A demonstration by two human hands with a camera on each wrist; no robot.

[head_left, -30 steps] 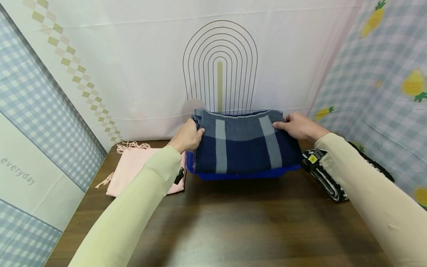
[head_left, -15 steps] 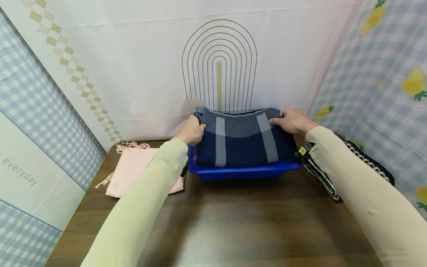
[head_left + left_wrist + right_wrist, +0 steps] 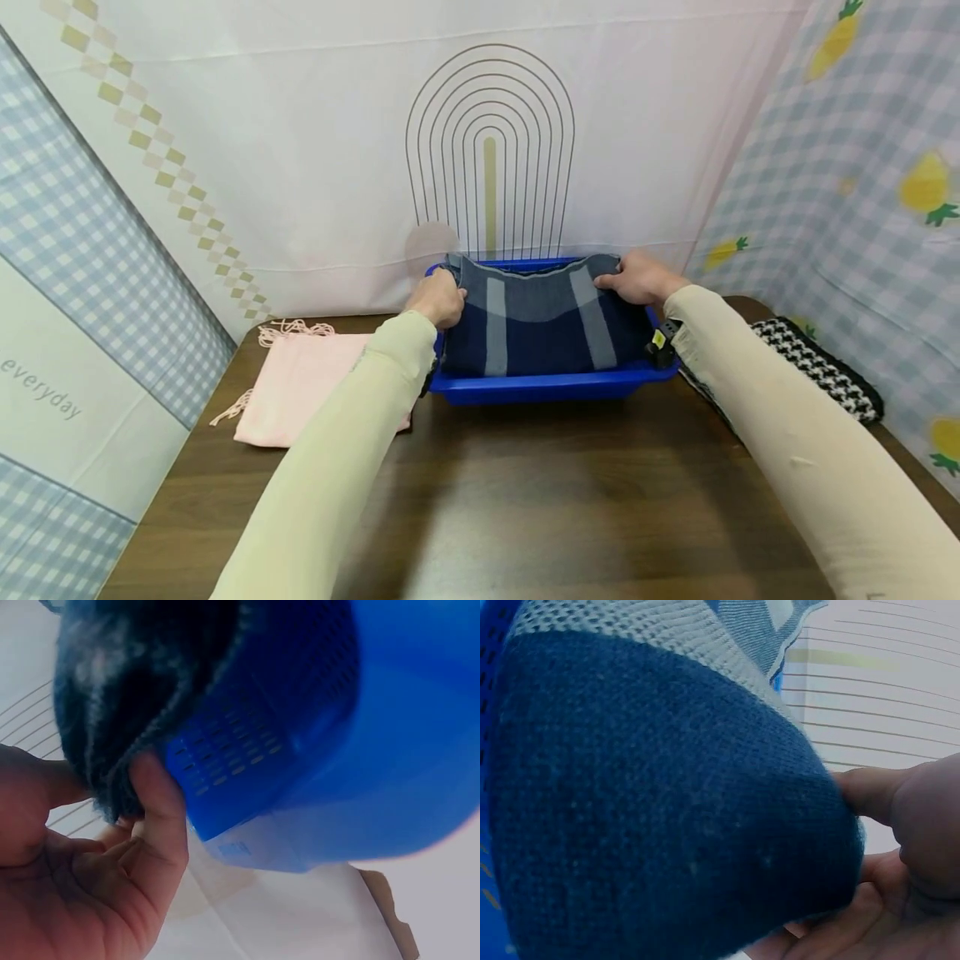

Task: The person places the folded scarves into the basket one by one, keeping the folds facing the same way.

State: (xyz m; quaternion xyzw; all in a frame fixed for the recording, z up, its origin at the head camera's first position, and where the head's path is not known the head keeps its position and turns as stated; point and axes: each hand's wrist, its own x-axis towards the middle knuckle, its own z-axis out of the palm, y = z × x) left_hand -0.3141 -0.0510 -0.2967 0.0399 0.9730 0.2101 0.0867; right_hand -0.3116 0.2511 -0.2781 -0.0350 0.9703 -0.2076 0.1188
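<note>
Since the earlier frames, the folded cloth (image 3: 536, 329) has sunk lower into the basket (image 3: 551, 387), whose far rim now shows behind it. The worktop (image 3: 525, 500) shows in front of the basket. The cloth's near edge sits just inside the basket's near rim; its long axis runs left to right along the basket, striped face tilted toward the wearer. At the basket's two ends, the fingers of the left hand (image 3: 438, 298) and right hand (image 3: 639, 277) pinch its raised far corners. Lowering both corners evenly should keep the folds square, as the far edge sags mid-span.
</note>
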